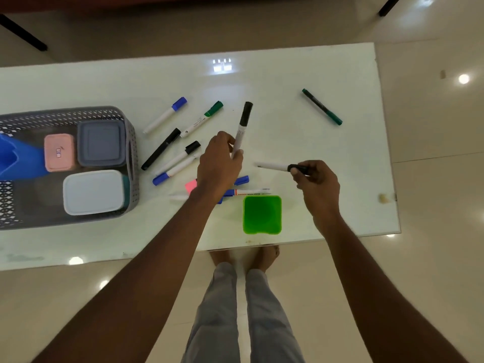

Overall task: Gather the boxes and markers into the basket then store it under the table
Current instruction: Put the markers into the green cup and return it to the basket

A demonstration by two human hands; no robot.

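head view: my left hand [218,163] pinches a black-cap marker [242,127] by the lower end of its white barrel, cap pointing away from me. my right hand [318,180] curls round the black cap of a second marker [277,167], whose white barrel points left and looks blurred. the grey mesh basket [78,112] sits on the left of the table [288,74]. it holds a pink box [59,152], a grey box [100,142], a white box [93,192] and something blue [15,155]. loose markers [162,149] with blue, green and black caps lie scattered between the basket and my left hand, some under it. a green marker [322,107] lies well apart, far right. a green cup [262,214] stands near the front edge, between my arms.
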